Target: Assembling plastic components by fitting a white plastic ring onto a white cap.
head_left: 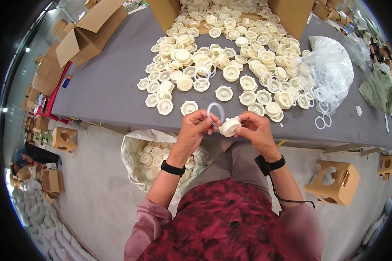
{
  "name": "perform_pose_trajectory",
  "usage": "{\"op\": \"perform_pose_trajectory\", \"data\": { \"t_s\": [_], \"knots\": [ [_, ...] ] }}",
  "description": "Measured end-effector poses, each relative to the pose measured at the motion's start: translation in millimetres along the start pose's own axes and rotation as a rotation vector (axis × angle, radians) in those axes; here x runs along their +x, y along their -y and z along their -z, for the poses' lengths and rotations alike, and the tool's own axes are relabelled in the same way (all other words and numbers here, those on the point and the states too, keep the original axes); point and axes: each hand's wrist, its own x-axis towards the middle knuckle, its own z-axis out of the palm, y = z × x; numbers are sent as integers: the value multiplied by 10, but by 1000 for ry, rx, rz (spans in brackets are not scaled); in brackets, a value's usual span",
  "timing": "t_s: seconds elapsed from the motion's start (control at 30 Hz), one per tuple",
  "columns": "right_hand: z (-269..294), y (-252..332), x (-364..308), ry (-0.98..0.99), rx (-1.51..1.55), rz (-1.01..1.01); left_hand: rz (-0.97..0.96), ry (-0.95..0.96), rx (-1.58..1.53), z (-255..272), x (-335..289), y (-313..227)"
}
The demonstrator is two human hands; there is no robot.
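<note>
My left hand [196, 127] pinches a thin translucent ring [216, 112] and holds it upright just above the table's near edge. My right hand [256, 129] grips a cream round plastic cap [230, 126], tilted toward the ring and almost touching it. Both hands meet in front of my chest, over my lap. On the grey table [104, 82] beyond them lies a big spread of the same cream caps [224, 48], with loose rings among them.
A clear plastic bag of rings [333, 69] lies at the table's right. An open cardboard box [292, 13] spills caps at the back. A white sack of caps [150, 158] stands by my left knee. Wooden stools [335, 182] stand on the floor; more cartons [91, 30] sit at left.
</note>
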Motion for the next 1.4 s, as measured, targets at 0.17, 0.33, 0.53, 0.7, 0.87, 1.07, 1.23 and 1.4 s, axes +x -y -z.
{"op": "perform_pose_trajectory", "data": {
  "t_s": [0.17, 0.33, 0.53, 0.7, 0.87, 1.07, 1.23, 1.4],
  "knots": [
    [26, -37, -184, -69, 55, 9, 46, -33, 11, -42, -121, 52],
    [81, -34, -334, -167, 84, 43, 59, -86, 5, -113, -161, 49],
    [89, -14, -387, -268, 14, 74, 3, -114, 64, -184, -188, 74],
    [43, -61, -346, -361, -210, 9, 3, -128, 86, -186, -211, 87],
    [71, -213, -128, -315, -448, -48, 30, -151, 100, -227, -235, 126],
    [0, -156, -38, -396, -1032, 500, 59, -183, 110, -203, -244, 204],
    [-89, -115, -192, -193, -225, -47, 100, -174, 100, -188, -241, 317],
    [-56, -202, -250, -246, -88, -77, 95, -197, 249, -170, -251, 384]
  ]
}}
